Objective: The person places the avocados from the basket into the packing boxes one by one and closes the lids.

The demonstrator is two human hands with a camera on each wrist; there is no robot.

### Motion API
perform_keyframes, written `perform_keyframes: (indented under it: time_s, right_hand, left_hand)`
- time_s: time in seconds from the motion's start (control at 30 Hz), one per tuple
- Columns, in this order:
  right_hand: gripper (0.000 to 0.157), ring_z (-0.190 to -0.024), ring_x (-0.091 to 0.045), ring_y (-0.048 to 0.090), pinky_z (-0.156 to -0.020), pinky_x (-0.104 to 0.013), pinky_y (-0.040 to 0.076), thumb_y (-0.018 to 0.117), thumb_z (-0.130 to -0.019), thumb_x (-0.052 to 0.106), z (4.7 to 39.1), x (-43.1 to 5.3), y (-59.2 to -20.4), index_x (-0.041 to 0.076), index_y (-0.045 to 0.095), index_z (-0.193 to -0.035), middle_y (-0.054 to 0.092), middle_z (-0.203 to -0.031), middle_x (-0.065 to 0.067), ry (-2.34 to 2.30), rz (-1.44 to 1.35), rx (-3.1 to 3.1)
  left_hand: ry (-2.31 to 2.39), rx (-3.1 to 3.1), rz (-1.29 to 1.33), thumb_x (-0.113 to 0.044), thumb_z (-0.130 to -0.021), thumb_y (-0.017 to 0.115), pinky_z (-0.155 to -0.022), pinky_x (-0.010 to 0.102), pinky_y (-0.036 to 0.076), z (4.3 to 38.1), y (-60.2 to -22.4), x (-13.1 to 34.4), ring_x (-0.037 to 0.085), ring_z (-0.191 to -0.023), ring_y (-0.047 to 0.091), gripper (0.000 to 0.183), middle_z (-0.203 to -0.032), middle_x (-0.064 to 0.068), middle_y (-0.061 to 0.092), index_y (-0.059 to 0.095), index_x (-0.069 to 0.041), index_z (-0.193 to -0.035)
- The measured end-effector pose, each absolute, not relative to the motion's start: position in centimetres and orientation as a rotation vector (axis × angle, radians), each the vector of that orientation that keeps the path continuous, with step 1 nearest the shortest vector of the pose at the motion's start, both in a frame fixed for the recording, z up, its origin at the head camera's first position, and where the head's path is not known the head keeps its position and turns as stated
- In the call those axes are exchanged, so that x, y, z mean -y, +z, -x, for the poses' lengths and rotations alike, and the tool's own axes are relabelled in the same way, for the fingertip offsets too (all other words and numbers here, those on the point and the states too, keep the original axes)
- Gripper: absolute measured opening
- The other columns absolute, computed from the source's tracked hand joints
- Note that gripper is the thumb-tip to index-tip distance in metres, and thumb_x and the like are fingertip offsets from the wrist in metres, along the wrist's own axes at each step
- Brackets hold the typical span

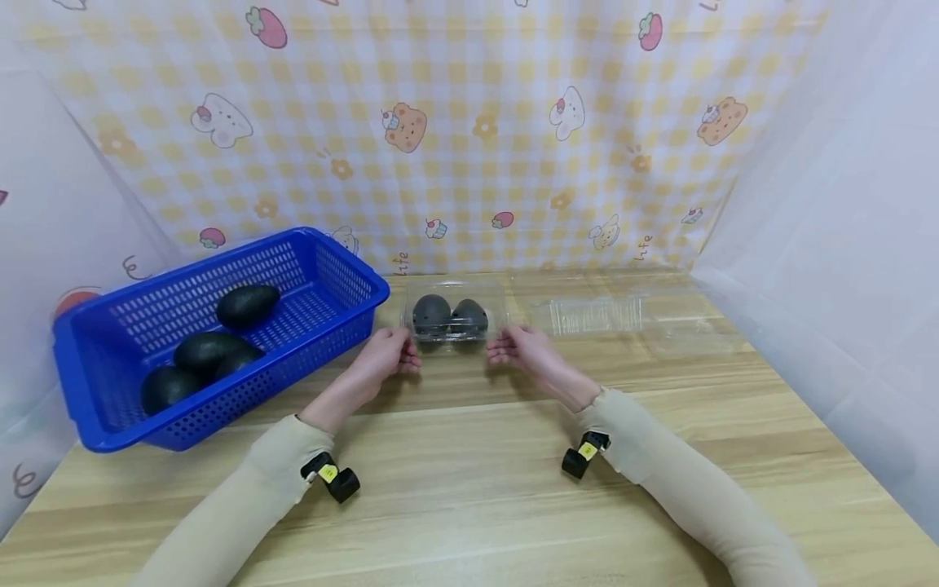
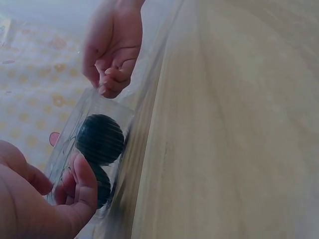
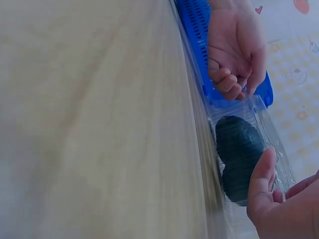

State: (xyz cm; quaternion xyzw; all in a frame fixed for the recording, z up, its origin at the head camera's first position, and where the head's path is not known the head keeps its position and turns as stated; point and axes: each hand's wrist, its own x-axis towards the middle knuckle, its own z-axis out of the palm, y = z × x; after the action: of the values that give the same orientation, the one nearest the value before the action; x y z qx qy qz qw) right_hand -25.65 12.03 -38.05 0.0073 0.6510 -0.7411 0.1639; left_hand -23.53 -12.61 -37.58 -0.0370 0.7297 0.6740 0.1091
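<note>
A clear plastic clamshell box (image 1: 456, 334) sits near the back of the table with two dark avocados (image 1: 431, 313) inside, side by side. At its left front corner my left hand (image 1: 379, 356) pinches the rim between thumb and curled fingers. My right hand (image 1: 530, 356) does the same at the right front corner. In the left wrist view, ribbed plastic covers the avocados (image 2: 100, 139), and the right hand (image 2: 114, 52) shows beyond the box. The right wrist view shows the left hand (image 3: 234, 52) with thumb and fingertip meeting at the box edge.
A blue plastic basket (image 1: 323, 326) with several dark avocados (image 1: 248, 306) stands at the left. More clear plastic packaging (image 1: 597, 315) lies on the wooden table (image 1: 469, 497) at the back right. A checked curtain (image 1: 469, 179) hangs behind the table.
</note>
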Motion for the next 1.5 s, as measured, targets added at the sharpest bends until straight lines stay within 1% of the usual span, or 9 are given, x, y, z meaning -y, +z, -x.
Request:
perform_keyframes:
  time_s: [0.13,0.2,0.5,0.77,0.87,1.1,1.3,1.4,1.5]
  right_hand:
    - [0.029,-0.073,-0.015,0.063,-0.071,-0.023,0.057,0.035,-0.108,0.007,26.4,-11.6,-38.1,-0.019,0.045,-0.120,0.064,-0.090,-0.014,-2.148,-0.069,-1.843]
    - [0.027,-0.074,-0.015,0.064,-0.072,-0.023,0.057,0.036,-0.107,0.005,26.9,-11.4,-38.1,-0.018,0.046,-0.117,0.064,-0.090,-0.014,-2.170,-0.075,-1.842]
    - [0.030,-0.073,-0.015,0.064,-0.070,-0.022,0.057,0.035,-0.107,0.006,28.4,-10.9,-38.2,-0.018,0.046,-0.120,0.063,-0.084,-0.010,-2.220,-0.136,-1.836]
    - [0.024,-0.070,-0.016,0.065,-0.069,-0.023,0.058,0.037,-0.107,0.005,30.0,-10.0,-38.4,-0.016,0.046,-0.114,0.064,-0.087,-0.014,-2.262,-0.162,-1.795]
    - [0.028,-0.068,-0.016,0.065,-0.068,-0.023,0.058,0.038,-0.107,0.005,30.4,-9.8,-38.4,-0.018,0.047,-0.120,0.065,-0.085,-0.014,-2.257,-0.189,-1.785]
    - [0.036,-0.076,-0.018,0.065,-0.072,-0.024,0.058,0.040,-0.108,0.009,31.0,-9.4,-38.0,-0.019,0.043,-0.131,0.063,-0.087,-0.013,-2.259,-0.189,-1.749]
    - [0.037,-0.078,-0.020,0.065,-0.071,-0.025,0.058,0.041,-0.107,0.006,31.2,-9.7,-37.9,-0.015,0.041,-0.137,0.064,-0.084,-0.011,-2.265,-0.201,-1.682]
    - [0.041,-0.081,-0.020,0.064,-0.072,-0.025,0.058,0.042,-0.107,0.006,31.0,-9.9,-37.9,-0.015,0.038,-0.141,0.063,-0.089,-0.013,-2.255,-0.177,-1.679]
    - [0.042,-0.081,-0.020,0.064,-0.072,-0.025,0.058,0.042,-0.107,0.007,30.7,-10.1,-37.9,-0.016,0.037,-0.142,0.061,-0.100,-0.019,-2.235,-0.161,-1.689]
  left_hand:
    - [2.019,-2.139,0.176,-0.006,-0.105,0.029,-0.065,0.022,0.055,24.2,-37.5,12.1,0.011,-0.066,0.059,0.025,-0.082,0.008,0.055,0.049,0.004,-0.093]
    - [2.042,-2.129,0.196,-0.005,-0.104,0.028,-0.065,0.021,0.055,24.7,-37.5,11.9,0.011,-0.066,0.059,0.026,-0.082,0.008,0.055,0.049,0.003,-0.092]
    - [2.163,-1.998,0.301,-0.003,-0.100,0.028,-0.068,0.025,0.058,25.9,-37.4,11.2,0.012,-0.063,0.061,0.020,-0.083,0.008,0.052,0.047,0.003,-0.098]
    - [2.275,-1.932,0.351,-0.008,-0.105,0.033,-0.075,0.031,0.059,27.1,-37.7,11.7,0.016,-0.069,0.065,0.018,-0.084,0.010,0.055,0.046,-0.002,-0.094]
    - [2.305,-1.903,0.374,-0.007,-0.103,0.033,-0.077,0.031,0.059,27.4,-37.9,11.8,0.018,-0.071,0.066,0.018,-0.084,0.010,0.055,0.046,-0.002,-0.091]
    - [2.346,-1.918,0.398,-0.003,-0.098,0.031,-0.074,0.028,0.059,27.6,-37.7,11.5,0.015,-0.070,0.065,0.020,-0.088,0.011,0.052,0.040,-0.002,-0.080]
    - [2.341,-1.897,0.423,-0.007,-0.102,0.032,-0.077,0.029,0.058,27.3,-37.3,11.3,0.020,-0.078,0.064,0.023,-0.095,0.014,0.054,0.040,-0.003,-0.082]
    - [2.338,-1.890,0.423,-0.011,-0.105,0.032,-0.080,0.031,0.058,27.0,-37.2,11.3,0.023,-0.082,0.064,0.024,-0.101,0.017,0.054,0.041,-0.003,-0.084]
    - [2.339,-1.873,0.428,-0.015,-0.107,0.032,-0.084,0.032,0.057,26.9,-37.2,11.3,0.023,-0.084,0.065,0.024,-0.103,0.018,0.055,0.044,-0.003,-0.090]
